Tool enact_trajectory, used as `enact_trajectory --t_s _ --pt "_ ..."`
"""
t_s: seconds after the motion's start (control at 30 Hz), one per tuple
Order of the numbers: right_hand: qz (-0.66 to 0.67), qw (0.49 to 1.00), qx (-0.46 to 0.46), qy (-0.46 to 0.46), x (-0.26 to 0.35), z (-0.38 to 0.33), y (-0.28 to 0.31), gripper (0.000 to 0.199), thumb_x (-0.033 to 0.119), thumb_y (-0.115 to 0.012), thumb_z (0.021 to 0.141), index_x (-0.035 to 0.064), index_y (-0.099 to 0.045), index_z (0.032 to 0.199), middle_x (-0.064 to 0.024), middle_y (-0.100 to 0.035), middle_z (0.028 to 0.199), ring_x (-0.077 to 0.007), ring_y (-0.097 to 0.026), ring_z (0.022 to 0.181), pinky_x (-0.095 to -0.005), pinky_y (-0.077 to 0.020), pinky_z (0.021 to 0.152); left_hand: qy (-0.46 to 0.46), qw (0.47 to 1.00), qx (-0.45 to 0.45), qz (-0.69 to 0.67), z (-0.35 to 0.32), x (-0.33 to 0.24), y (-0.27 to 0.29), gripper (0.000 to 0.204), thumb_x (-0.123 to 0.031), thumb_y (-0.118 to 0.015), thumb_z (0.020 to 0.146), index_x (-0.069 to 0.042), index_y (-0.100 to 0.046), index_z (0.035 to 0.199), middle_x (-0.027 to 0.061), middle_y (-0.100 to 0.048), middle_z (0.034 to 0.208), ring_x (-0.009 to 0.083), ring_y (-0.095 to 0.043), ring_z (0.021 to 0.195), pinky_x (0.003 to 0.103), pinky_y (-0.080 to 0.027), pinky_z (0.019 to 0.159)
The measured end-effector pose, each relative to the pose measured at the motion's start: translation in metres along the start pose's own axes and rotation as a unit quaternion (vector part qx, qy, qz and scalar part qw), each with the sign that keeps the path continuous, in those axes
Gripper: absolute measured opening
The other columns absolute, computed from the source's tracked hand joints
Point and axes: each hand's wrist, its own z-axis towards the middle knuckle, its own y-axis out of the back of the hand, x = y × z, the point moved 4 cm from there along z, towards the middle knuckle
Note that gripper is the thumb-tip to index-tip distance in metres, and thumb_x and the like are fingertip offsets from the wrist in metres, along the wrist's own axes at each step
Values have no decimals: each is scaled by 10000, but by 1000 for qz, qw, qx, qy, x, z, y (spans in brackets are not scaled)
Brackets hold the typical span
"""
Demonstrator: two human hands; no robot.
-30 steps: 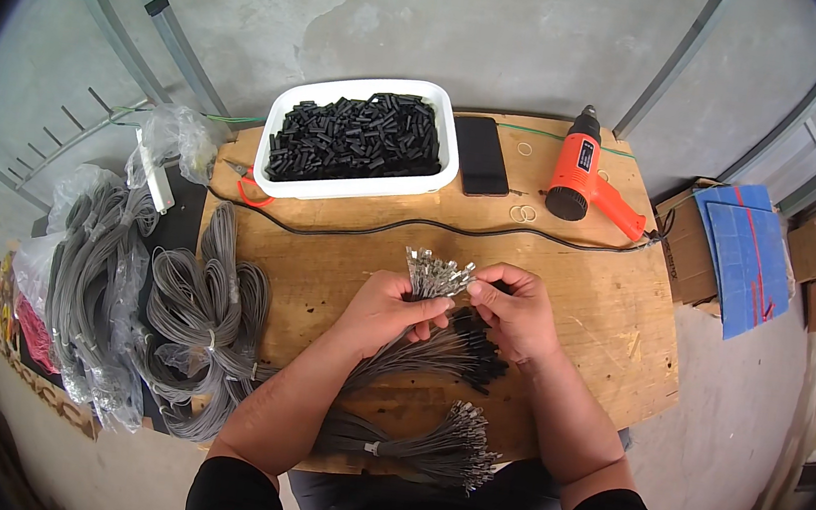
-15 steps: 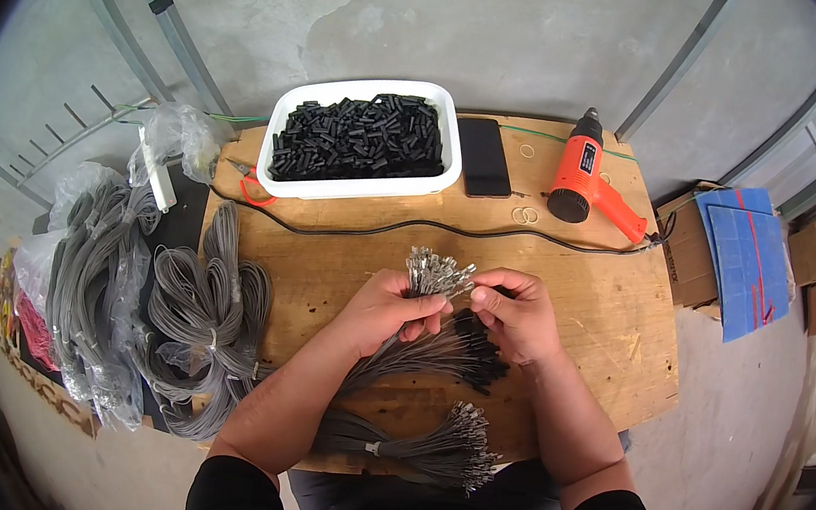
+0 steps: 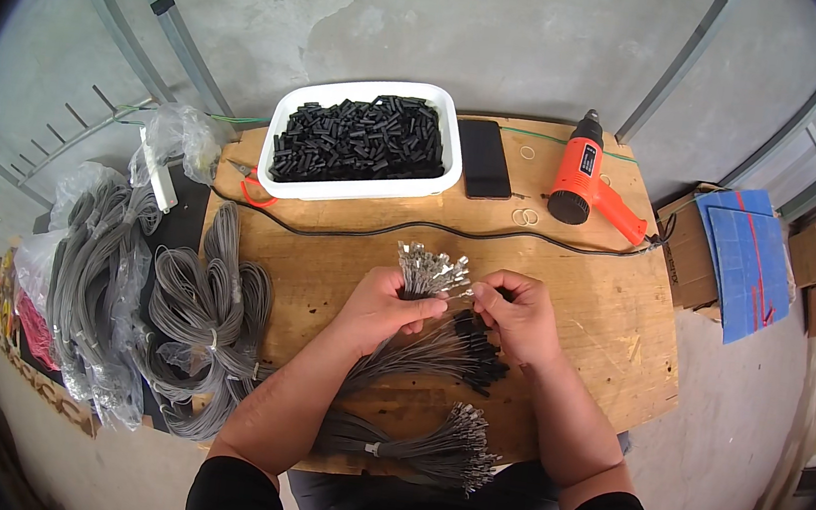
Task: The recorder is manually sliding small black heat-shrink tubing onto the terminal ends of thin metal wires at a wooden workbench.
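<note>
My left hand (image 3: pixel 384 308) is closed round a bundle of thin grey wires, whose silvery metal terminals (image 3: pixel 429 270) fan out above the fist. Just right of it, my right hand (image 3: pixel 519 318) pinches at the end of a single terminal wire that stands out from the bundle. Below the hands, more grey wires (image 3: pixel 414 356) lie on the wooden table, ending in black sleeves (image 3: pixel 480 349). Nearer to me rests another tied wire bundle (image 3: pixel 406 446) with bare metal terminals at its right end.
A white tub (image 3: pixel 355 192) of short black tubes stands at the back, beside a dark phone (image 3: pixel 487 158) and an orange heat gun (image 3: pixel 578 179). A black cable (image 3: pixel 370 233) crosses the wooden table (image 3: pixel 611 329). Coiled grey wires (image 3: pixel 204 322) and red-handled pliers (image 3: pixel 256 192) lie left.
The terminal bundle in my left hand has tipped slightly left. My right finger and thumb are now drawn a little away from the bundle, with one wire end between them.
</note>
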Motion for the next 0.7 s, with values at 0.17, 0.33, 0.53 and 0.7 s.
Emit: enact_trajectory --t_s 0.17,0.33,0.53,0.7 --pt "-19 999 -6 32 5 -4 -7 148 132 -688 947 4 -675 873 18 -613 697 -25 -481 566 -200 -381 502 1 999 -53 -5 4 7 4 151 -77 -761 866 5 -693 973 34 -667 808 95 -577 647 254 -477 593" --pt "-7 1000 3 0 5 -7 -12 130 113 -703 934 -1 -680 877 12 -624 711 -26 -490 581 -199 -384 518 1 997 -55 47 6 12 8 114 -84 -744 881 -1 -694 941 13 -648 783 79 -556 641 237 -456 588" --pt "386 911 97 -105 4 1 -6 261 193 -509 1009 -12 -626 1119 -45 -579 855 -97 -467 616 -169 -380 480 6 996 -68 48 3 6 4 94 -83 -714 896 2 -675 904 -4 -610 735 68 -529 622 234 -424 564" --pt "469 872 50 -133 -9 13 9 241 103 -451 1020 -9 -545 1212 -101 -580 956 -132 -493 726 -181 -381 467 10 996 -93 11 4 3 4 85 -72 -694 900 -1 -653 874 0 -593 722 79 -518 609 252 -415 552"
